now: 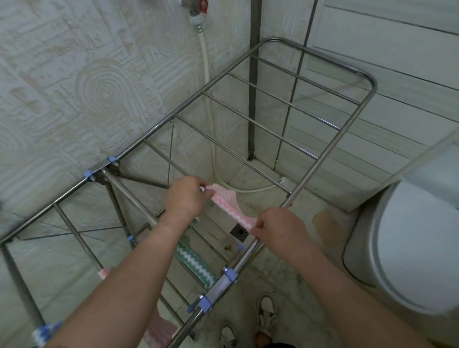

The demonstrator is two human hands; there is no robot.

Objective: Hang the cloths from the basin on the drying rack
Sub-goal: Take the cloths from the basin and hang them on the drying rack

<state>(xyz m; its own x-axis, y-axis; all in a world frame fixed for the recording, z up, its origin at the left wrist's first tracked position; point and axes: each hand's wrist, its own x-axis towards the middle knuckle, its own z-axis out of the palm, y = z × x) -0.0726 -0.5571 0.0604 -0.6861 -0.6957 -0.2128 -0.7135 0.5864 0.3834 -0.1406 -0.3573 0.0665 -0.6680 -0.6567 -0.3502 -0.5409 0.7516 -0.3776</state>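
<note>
Left hand [185, 198], right hand [279, 229] pinch pink cloth [231, 207]; toilet [421, 245] beside rack [219, 283].

The drying rack [326, 154] stands in the middle, with a tap [196, 8] high on the wall behind it and a hose [207, 96] dropping to the floor beneath. A cloth [229, 203] stretches above the rungs between the left hand [186, 195] and the right hand [279, 226], while a second cloth [192, 258] hangs on a lower rail under the left forearm. A washing machine [421, 245] stands right of the rack, and a floor drain [239, 233] lies below it.
</note>
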